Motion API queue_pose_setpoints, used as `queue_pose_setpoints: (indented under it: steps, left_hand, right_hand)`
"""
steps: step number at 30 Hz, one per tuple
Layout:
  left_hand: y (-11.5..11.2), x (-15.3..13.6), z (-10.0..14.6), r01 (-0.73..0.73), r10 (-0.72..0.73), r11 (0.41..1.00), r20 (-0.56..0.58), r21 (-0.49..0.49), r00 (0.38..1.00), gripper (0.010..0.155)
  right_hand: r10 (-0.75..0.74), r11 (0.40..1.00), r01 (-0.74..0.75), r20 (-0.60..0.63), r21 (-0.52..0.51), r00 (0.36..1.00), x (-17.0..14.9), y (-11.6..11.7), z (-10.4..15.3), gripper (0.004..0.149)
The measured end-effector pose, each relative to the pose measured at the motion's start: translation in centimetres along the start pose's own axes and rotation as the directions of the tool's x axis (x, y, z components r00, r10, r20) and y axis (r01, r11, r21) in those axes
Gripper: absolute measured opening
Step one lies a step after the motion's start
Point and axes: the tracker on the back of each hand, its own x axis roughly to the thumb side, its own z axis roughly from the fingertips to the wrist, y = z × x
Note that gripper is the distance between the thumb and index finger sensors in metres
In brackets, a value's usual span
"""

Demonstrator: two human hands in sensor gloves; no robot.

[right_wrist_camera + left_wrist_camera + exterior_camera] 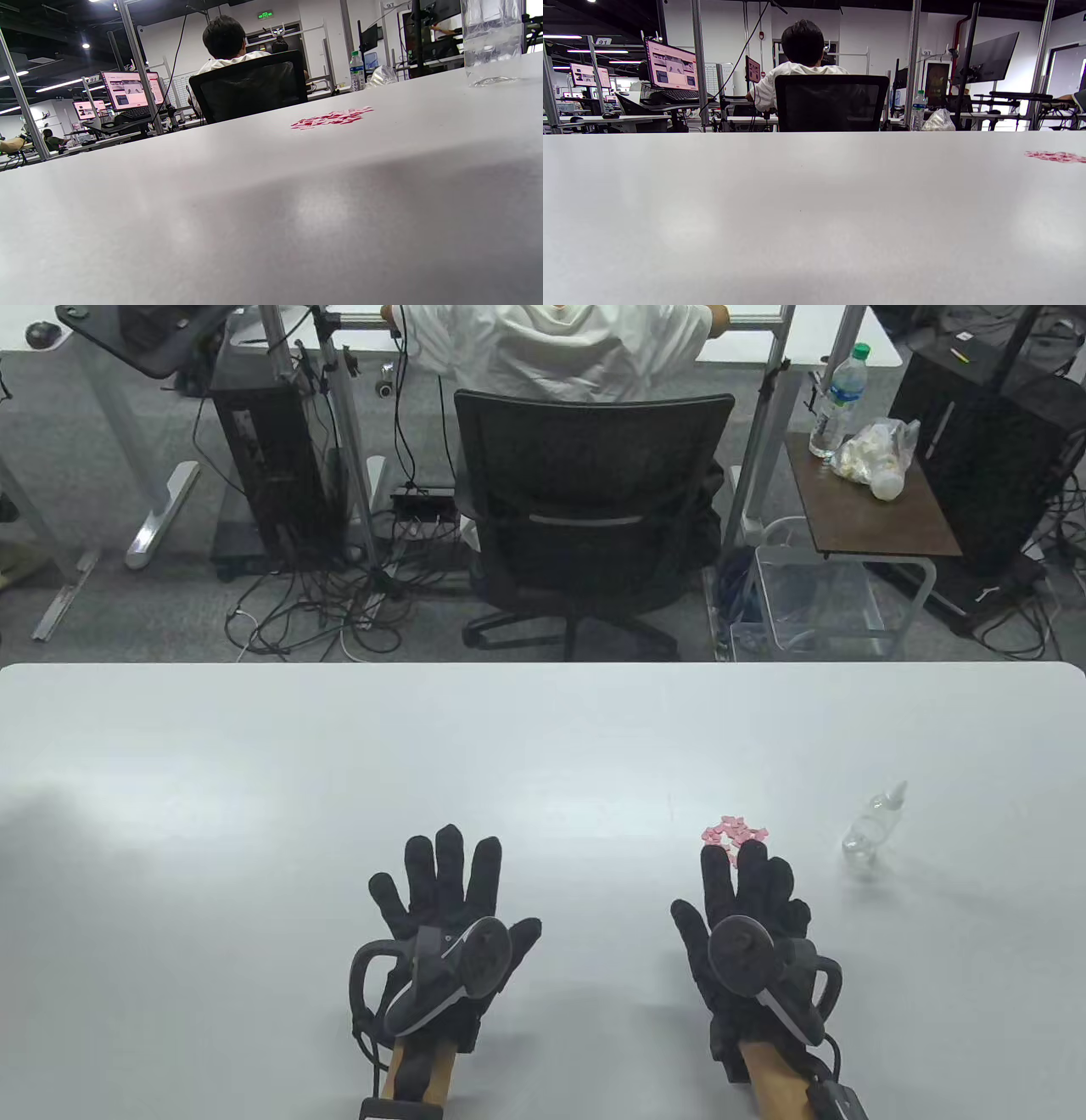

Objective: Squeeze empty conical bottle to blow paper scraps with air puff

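A clear conical bottle (874, 824) with a white pointed tip stands upright on the white table at the right; its lower part shows in the right wrist view (492, 42). A small pile of pink paper scraps (735, 833) lies left of it, also seen in the right wrist view (331, 117) and at the right edge of the left wrist view (1056, 156). My left hand (445, 891) lies flat on the table, fingers spread, holding nothing. My right hand (747, 891) lies flat with its fingertips just short of the scraps, holding nothing.
The white table (339, 763) reaches to a far edge with an office chair (594, 517) and a seated person behind it. A side table (874, 500) with a water bottle and a bag stands beyond the far right corner.
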Motion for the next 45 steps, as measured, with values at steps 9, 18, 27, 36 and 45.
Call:
queue_pose_setpoints:
  steps: [9,18,27,36,45]
  left_hand:
    - [-0.5,-0.5,-0.2,0.003,-0.003,1.000,-0.007,-0.018,1.000,0.095]
    - [-0.7,-0.9,-0.1,-0.012,0.011,0.999,-0.023,-0.030,1.000,0.095]
    - [-0.4,-1.4,0.3,-0.058,0.058,0.998,-0.031,-0.022,0.998,0.094]
    - [0.0,-1.6,0.3,-0.075,0.076,0.997,-0.040,0.015,0.996,0.091]
    - [-0.5,-1.9,0.0,-0.101,0.101,0.995,-0.047,0.000,0.994,0.091]
  right_hand:
    - [-0.016,1.000,0.015,0.040,0.020,0.999,1.1,-0.1,-0.2,0.076]
    - [-0.025,1.000,0.024,0.035,0.015,0.999,1.1,-0.4,-0.2,0.077]
    - [-0.040,0.999,0.040,0.015,0.020,0.999,0.4,-0.9,0.0,0.076]
    - [-0.015,0.985,-0.013,-0.160,-0.174,0.987,-6.6,-5.7,-2.1,0.082]
    - [-0.339,0.936,0.246,-0.455,-0.253,0.823,-15.4,-8.5,-4.2,0.101]
